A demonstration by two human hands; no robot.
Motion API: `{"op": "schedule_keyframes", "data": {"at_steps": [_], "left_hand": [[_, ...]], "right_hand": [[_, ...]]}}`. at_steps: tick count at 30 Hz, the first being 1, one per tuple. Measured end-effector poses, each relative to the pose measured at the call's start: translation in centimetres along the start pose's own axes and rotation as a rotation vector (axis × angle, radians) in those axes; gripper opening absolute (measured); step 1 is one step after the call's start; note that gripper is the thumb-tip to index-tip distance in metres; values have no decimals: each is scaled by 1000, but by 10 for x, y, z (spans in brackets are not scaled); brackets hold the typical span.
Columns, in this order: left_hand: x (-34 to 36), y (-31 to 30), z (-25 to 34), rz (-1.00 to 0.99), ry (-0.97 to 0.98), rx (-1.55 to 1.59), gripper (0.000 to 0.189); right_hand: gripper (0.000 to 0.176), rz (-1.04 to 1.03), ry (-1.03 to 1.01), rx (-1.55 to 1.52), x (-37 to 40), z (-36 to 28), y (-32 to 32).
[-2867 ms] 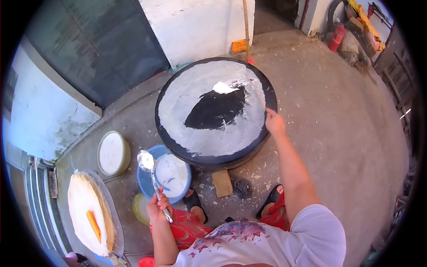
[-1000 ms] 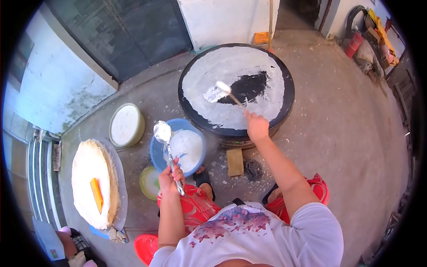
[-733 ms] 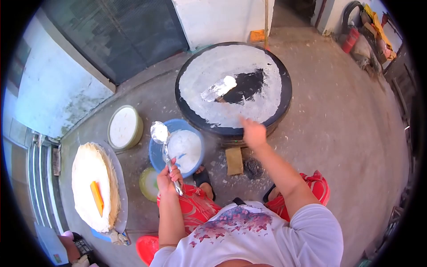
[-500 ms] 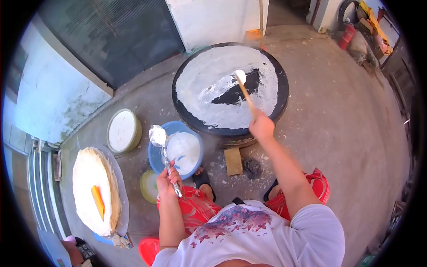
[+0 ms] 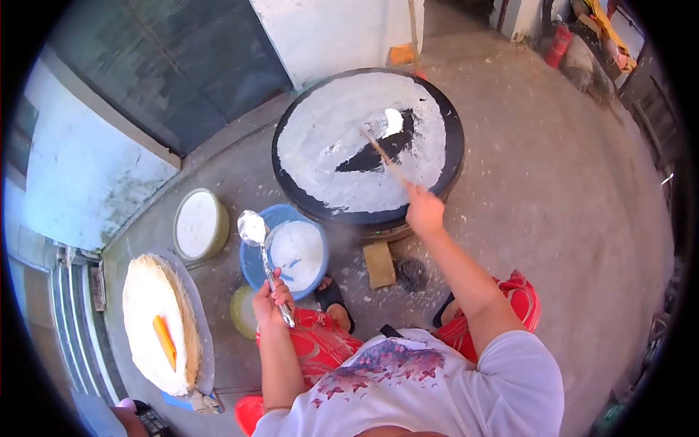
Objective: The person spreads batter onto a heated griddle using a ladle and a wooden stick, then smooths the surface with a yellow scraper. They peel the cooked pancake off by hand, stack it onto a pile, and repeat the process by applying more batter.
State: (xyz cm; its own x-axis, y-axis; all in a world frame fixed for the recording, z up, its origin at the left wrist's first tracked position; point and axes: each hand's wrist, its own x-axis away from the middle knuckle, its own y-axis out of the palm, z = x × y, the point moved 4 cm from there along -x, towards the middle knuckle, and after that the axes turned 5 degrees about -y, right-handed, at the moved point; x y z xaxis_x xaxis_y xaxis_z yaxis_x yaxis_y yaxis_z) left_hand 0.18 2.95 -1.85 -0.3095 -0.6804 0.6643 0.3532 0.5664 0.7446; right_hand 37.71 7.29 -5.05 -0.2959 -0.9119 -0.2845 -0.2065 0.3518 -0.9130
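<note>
My right hand (image 5: 424, 210) is closed round a wooden spreader (image 5: 386, 159), its tip over the large round black griddle (image 5: 457, 156). A thin sheet of pale batter (image 5: 313, 124) coats most of the griddle, with a bare black patch near the middle. At that patch's upper edge lies a thick white blob of batter (image 5: 394, 122). My left hand (image 5: 274, 298) grips a metal ladle (image 5: 253, 229) by its handle, the batter-smeared bowl pointing up beside a blue basin (image 5: 326, 256) of white batter.
Left of the basin stands a tub of white mixture (image 5: 199, 222). A tall stack of thin pancakes (image 5: 149, 313) with an orange scraper (image 5: 164, 341) on top sits at far left. A brick (image 5: 379, 265) and a dark scrubber (image 5: 411, 274) lie before the griddle. A green bowl (image 5: 244, 312) is partly hidden.
The spreader has swung left across the griddle, and the white blob now shows apart from its tip. My left hand still holds the ladle; the whole view has shifted slightly.
</note>
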Motion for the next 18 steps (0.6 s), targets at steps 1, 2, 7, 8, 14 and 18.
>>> {"op": "schedule_keyframes", "data": {"at_steps": [1,2,7,8,14,18], "left_hand": [[0,-1,0,6,-1,-9,32],[-1,-2,0,8,-4,-16,32],[0,1,-3,52,-2,-28,33],[1,2,-2,63,23,-34,33],[-4,-3,1,-5,10,-23,32],[-7,-1,0,17,-2,-26,33]], "right_hand": [[43,-61,-32,118,-4,9,7],[42,6,23,149,-13,25,7],[43,-15,142,126,-16,49,-29],[41,-36,257,41,-7,46,-33],[35,10,292,-403,-20,95,-14],[33,-19,374,-335,-71,156,7]]}}
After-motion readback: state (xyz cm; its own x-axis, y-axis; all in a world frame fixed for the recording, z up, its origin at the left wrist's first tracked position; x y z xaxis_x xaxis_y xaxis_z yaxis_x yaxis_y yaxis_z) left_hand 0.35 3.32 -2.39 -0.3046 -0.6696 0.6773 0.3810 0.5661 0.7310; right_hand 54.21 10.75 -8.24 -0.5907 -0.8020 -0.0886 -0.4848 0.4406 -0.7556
